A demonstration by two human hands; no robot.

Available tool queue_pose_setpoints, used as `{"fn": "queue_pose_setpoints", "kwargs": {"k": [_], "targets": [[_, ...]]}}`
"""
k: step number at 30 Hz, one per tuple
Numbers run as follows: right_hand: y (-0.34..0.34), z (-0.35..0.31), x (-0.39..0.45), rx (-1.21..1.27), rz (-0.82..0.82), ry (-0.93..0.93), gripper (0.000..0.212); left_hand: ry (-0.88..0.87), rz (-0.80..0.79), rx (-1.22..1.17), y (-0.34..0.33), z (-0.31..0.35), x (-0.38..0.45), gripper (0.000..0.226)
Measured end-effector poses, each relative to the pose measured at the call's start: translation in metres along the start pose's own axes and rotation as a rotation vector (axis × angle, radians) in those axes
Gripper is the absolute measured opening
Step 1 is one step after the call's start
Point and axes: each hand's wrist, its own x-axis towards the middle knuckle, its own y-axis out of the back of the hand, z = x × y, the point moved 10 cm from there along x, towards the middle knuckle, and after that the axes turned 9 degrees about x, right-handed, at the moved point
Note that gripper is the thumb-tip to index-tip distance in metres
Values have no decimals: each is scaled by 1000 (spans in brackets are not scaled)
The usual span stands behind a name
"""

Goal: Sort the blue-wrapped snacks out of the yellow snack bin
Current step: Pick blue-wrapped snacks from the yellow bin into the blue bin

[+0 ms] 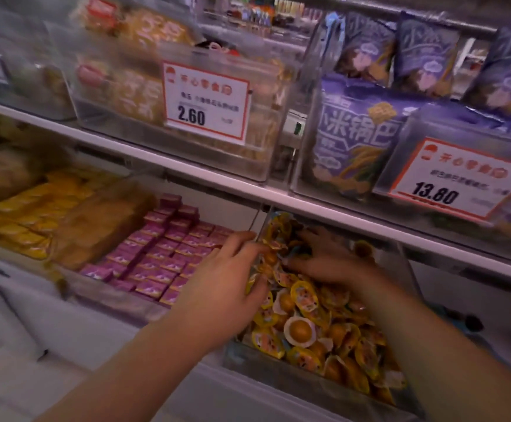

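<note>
A clear bin (pixel 278 371) on the lower shelf is heaped with small yellow-wrapped snacks (pixel 306 327). My left hand (pixel 227 278) reaches over the bin's left wall, its fingertips pressed into the yellow wrappers at the upper left of the pile. My right hand (pixel 330 260) lies palm down deeper in the bin, fingers spread and dug among the snacks. A small patch of blue wrapper (pixel 297 251) shows between the two hands, partly buried. Whether either hand grips a snack is hidden by the fingers and blur.
Left of the bin sits a tray of purple boxed snacks (pixel 163 257), then yellow packs (pixel 31 214). The shelf edge (pixel 339 214) hangs just above the bin. Above it stand bins of purple bags (pixel 358 141) and price tags (pixel 205 102).
</note>
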Motion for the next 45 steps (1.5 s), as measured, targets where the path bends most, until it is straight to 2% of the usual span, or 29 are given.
{"fn": "queue_pose_setpoints", "kwargs": {"k": [2,5,8,10,12,14,18,22,24,31,35,38,41,45], "targets": [[-15,2,9,-42,-23,-43,100,-7,16,-23,3,3,3,44],[-12,0,15,-27,12,-10,100,-8,23,-14,3,6,5,44],[0,0,15,-47,-2,75,78,-19,11,-10,2,9,3,43],[-2,-6,15,-64,-66,140,67,-24,16,-27,3,8,1,40],[-9,-12,14,-112,-113,159,80,-21,22,-23,4,6,1,40],[-12,-14,13,-173,-78,153,91,-20,23,-5,3,5,0,40],[-11,-12,12,-128,-6,121,85,-28,22,4,1,6,-2,39],[1,-4,10,37,95,111,45,-17,53,-10,4,8,-1,35],[12,2,7,135,131,120,33,-16,87,-32,9,10,1,31],[46,-4,-49,549,87,224,31,-107,202,-101,16,40,3,25],[48,-15,-85,597,43,292,21,-116,126,-191,-6,54,8,33],[23,-9,-105,592,-22,265,34,-115,-27,-135,-40,57,10,55],[18,-4,-121,526,75,277,56,-191,-151,14,-63,61,9,61],[30,12,-134,365,225,236,42,-186,-125,-39,-58,55,15,52]]}}
